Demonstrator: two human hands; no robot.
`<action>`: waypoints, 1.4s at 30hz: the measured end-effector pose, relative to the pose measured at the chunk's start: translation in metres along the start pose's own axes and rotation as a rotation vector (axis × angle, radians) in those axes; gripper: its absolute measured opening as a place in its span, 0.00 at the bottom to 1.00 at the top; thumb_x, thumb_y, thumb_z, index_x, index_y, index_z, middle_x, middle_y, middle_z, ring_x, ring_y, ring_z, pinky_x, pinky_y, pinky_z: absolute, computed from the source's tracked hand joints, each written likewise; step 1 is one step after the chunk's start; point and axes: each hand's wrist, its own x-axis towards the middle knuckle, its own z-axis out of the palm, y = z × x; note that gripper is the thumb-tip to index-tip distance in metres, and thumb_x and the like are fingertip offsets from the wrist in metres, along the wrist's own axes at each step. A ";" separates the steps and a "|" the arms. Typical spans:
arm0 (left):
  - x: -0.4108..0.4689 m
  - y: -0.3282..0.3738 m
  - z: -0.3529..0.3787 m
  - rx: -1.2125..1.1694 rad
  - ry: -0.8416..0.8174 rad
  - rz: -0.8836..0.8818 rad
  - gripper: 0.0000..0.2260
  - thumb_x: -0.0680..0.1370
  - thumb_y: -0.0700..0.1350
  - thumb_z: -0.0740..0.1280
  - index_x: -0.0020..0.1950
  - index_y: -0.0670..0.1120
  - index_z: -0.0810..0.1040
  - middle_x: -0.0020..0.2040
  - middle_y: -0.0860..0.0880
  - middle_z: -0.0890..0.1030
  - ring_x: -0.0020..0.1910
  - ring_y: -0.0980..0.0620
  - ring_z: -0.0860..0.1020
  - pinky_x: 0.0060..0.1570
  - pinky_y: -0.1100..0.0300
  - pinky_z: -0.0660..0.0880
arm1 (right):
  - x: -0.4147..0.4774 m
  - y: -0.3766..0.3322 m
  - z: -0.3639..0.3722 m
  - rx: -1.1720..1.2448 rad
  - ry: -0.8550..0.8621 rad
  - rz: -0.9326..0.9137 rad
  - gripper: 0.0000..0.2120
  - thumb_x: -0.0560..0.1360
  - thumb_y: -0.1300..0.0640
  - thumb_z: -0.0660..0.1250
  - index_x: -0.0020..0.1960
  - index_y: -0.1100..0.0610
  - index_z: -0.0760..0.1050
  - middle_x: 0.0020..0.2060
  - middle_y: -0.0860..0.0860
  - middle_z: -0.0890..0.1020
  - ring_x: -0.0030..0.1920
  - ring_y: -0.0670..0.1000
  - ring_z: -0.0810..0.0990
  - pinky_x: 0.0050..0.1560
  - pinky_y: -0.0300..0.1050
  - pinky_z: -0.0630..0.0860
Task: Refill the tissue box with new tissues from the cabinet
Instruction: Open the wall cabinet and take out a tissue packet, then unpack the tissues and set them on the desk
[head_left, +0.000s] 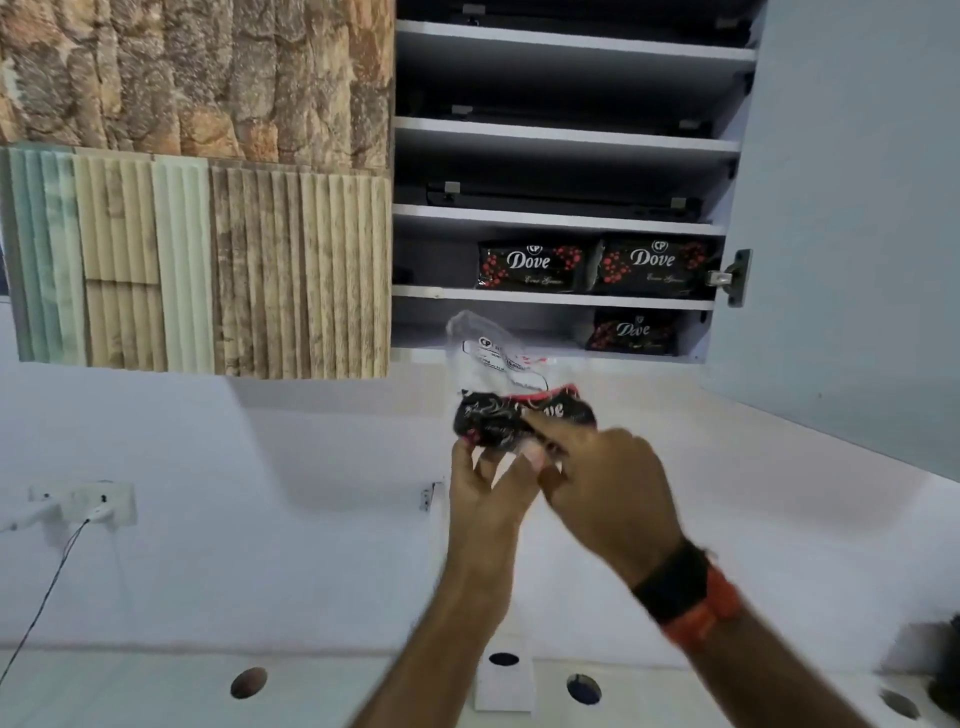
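We see an open cabinet on the wall, its door swung to the right. Upper shelves look dark, contents unclear. Next-to-lowest shelf holds two black tissue packs side by side, red dots and white "Dove" with a small "CP" logo above it; smaller script below not readable. Lowest shelf holds a third pack at the right end, same "Dove" print.

Below the cabinet, both hands hold up a fourth pack, black and red, crumpled, with "ove" showing. Its clear wrapper end sticks up, carrying a "CP" mark and fine print too small to read. Left hand has its grip clamped on the pack's lower left edge, fingers under it. Right hand pinches the pack's lower right part, index finger laid across the front. A black and orange wristband sits on the right wrist.

Low in the view, a white tissue box stands on the white surface, oval opening on top, partly behind the left arm. The surface has round holes in a row. A wall socket with a cable sits at the far left. Textured panels cover the wall left of the cabinet.
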 end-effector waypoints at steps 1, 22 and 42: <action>-0.009 -0.007 0.004 -0.050 0.051 0.008 0.30 0.67 0.51 0.78 0.66 0.43 0.74 0.63 0.39 0.80 0.63 0.41 0.79 0.64 0.44 0.73 | -0.015 -0.006 -0.003 0.029 -0.011 0.010 0.18 0.75 0.47 0.60 0.62 0.44 0.79 0.33 0.52 0.86 0.34 0.58 0.83 0.35 0.49 0.78; -0.115 -0.105 -0.036 0.014 0.314 -0.506 0.19 0.66 0.40 0.73 0.56 0.39 0.79 0.48 0.38 0.82 0.46 0.40 0.82 0.54 0.40 0.77 | -0.105 0.129 0.011 0.918 -0.503 0.515 0.04 0.73 0.64 0.74 0.45 0.57 0.86 0.41 0.53 0.88 0.33 0.48 0.82 0.31 0.38 0.75; -0.151 -0.176 -0.058 0.209 0.305 -0.719 0.17 0.67 0.43 0.78 0.54 0.42 0.81 0.47 0.42 0.85 0.47 0.43 0.84 0.49 0.49 0.80 | -0.235 0.154 0.069 1.291 -0.890 0.765 0.15 0.68 0.48 0.76 0.49 0.52 0.77 0.38 0.53 0.76 0.36 0.45 0.71 0.32 0.35 0.71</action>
